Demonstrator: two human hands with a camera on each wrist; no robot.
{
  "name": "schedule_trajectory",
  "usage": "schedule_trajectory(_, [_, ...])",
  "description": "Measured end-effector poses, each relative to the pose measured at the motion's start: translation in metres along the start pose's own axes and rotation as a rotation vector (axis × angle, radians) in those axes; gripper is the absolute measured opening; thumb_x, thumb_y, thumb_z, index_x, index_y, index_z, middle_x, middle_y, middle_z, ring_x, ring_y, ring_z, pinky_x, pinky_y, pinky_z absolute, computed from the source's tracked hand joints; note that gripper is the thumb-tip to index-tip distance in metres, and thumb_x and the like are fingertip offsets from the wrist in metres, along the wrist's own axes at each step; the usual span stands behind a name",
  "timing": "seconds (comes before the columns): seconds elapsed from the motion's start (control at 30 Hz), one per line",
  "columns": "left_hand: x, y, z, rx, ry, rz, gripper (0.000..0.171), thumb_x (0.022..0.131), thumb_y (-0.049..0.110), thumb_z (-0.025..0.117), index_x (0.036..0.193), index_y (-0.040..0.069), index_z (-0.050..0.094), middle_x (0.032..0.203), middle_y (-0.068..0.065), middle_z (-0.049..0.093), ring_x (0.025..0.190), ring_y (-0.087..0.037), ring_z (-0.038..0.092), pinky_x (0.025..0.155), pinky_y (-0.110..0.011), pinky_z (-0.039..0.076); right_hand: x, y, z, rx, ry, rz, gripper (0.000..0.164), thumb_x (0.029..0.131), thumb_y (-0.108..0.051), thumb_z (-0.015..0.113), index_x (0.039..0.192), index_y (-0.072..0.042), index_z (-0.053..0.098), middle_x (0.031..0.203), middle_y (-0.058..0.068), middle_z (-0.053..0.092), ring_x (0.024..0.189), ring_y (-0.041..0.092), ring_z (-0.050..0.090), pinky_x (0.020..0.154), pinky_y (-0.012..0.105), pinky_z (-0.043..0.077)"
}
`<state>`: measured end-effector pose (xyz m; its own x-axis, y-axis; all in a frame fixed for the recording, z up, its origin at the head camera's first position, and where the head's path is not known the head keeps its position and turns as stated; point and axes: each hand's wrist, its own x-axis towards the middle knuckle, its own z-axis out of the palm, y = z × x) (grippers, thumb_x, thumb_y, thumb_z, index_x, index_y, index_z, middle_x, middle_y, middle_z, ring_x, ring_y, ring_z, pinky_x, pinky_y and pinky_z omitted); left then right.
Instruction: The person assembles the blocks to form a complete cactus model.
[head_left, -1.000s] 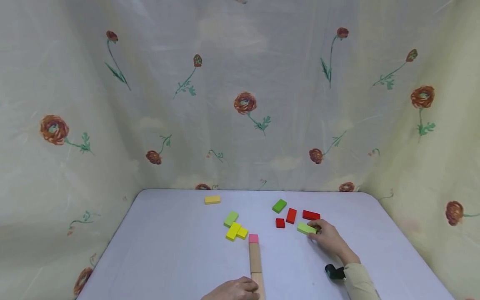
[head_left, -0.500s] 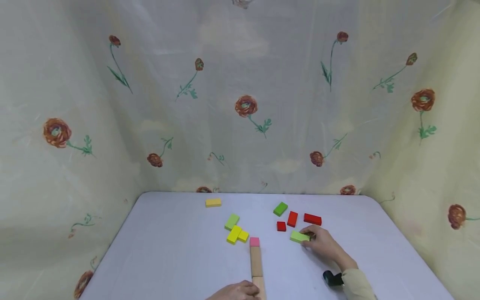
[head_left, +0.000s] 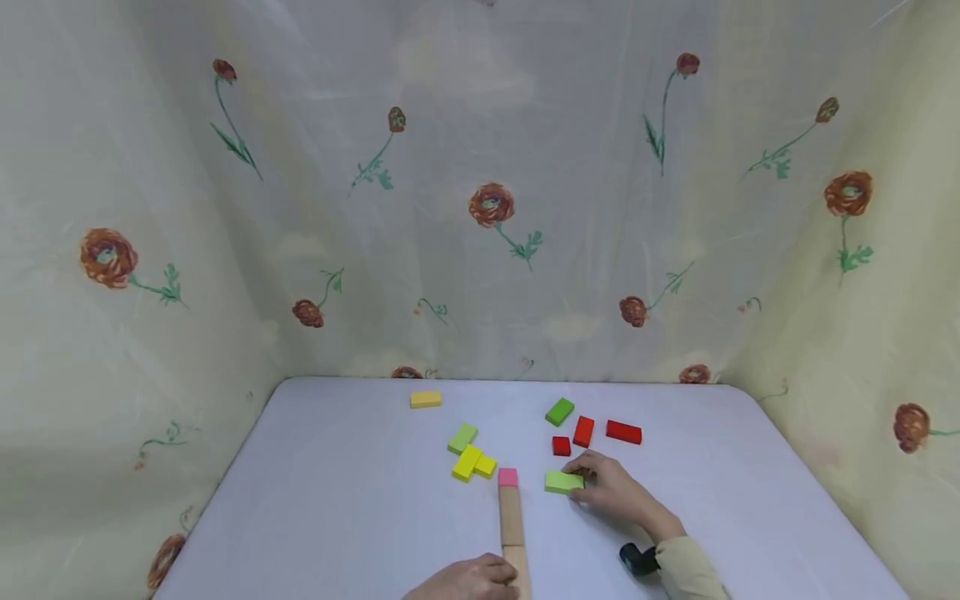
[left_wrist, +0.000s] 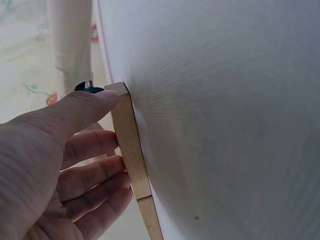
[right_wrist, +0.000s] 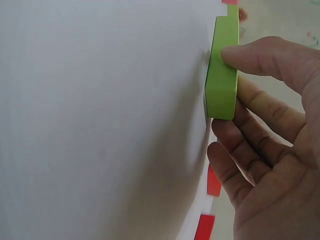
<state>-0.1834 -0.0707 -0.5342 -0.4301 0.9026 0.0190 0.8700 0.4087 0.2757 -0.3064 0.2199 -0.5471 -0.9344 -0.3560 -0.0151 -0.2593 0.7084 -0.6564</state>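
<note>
A light green block [head_left: 561,482] is pinched between thumb and fingers of my right hand [head_left: 618,493], to the right of a row of blocks. In the right wrist view the thumb lies on the green block's [right_wrist: 222,75] broad face. The row runs toward me: a pink block [head_left: 507,477] at its far end, then a wooden block [head_left: 511,515], then a nearer wooden block [head_left: 516,554]. My left hand [head_left: 467,581] holds that nearest one; in the left wrist view the thumb presses the end of the wooden block [left_wrist: 131,145] and the fingers touch its side.
Left of the row lie two yellow blocks [head_left: 467,462], another light green block [head_left: 462,437] and a pale yellow block [head_left: 425,400]. Behind the right hand are a green block [head_left: 559,411] and red blocks [head_left: 583,431]. Flowered cloth [head_left: 480,333] surrounds the table [head_left: 337,500].
My right hand has slid the light green block leftward and slightly nearer, away from the red blocks and toward the row. The left hand stays at the near wooden block.
</note>
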Motion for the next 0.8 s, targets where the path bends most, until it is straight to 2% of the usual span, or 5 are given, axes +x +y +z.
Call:
schedule_trajectory(0.17, [0.001, -0.001, -0.002, 0.031, 0.014, 0.038, 0.032, 0.096, 0.035, 0.057, 0.117, 0.014, 0.069, 0.113, 0.005, 0.069, 0.108, -0.003, 0.06, 0.089, -0.006, 0.043, 0.002, -0.009, 0.005, -0.015, -0.016, -0.027, 0.031, 0.08, -0.021, 0.078, 0.109, -0.021, 0.068, 0.105, -0.005, 0.061, 0.095, 0.014, 0.053, 0.084, 0.031, 0.051])
schedule_trajectory(0.37, [0.0, 0.003, -0.003, -0.002, -0.048, -0.011, 0.038, 0.096, 0.04, 0.056, 0.122, 0.014, 0.067, 0.119, 0.003, 0.066, 0.112, -0.006, 0.058, 0.09, -0.008, 0.043, 0.002, -0.015, 0.01, -0.025, -0.065, -0.082, 0.029, 0.081, -0.02, 0.076, 0.109, -0.019, 0.068, 0.107, -0.005, 0.063, 0.095, 0.013, 0.053, 0.083, 0.029, 0.051])
schedule_trajectory(0.57, [0.0, 0.003, -0.003, -0.01, -0.074, -0.01, 0.039, 0.096, 0.039, 0.055, 0.124, 0.014, 0.066, 0.123, 0.001, 0.065, 0.114, -0.007, 0.058, 0.092, -0.009, 0.043, 0.001, -0.022, 0.016, -0.02, -0.089, -0.093, 0.029, 0.082, -0.02, 0.076, 0.11, -0.019, 0.068, 0.109, -0.004, 0.063, 0.098, 0.013, 0.053, 0.087, 0.033, 0.052])
schedule_trajectory(0.8, [0.001, 0.002, -0.004, 0.017, -0.046, 0.003, 0.038, 0.096, 0.04, 0.055, 0.123, 0.014, 0.067, 0.121, 0.002, 0.066, 0.113, -0.007, 0.058, 0.092, -0.009, 0.043, 0.004, -0.024, 0.02, -0.046, -0.097, -0.109, 0.029, 0.082, -0.022, 0.075, 0.111, -0.021, 0.068, 0.111, -0.006, 0.063, 0.101, 0.012, 0.055, 0.091, 0.037, 0.052])
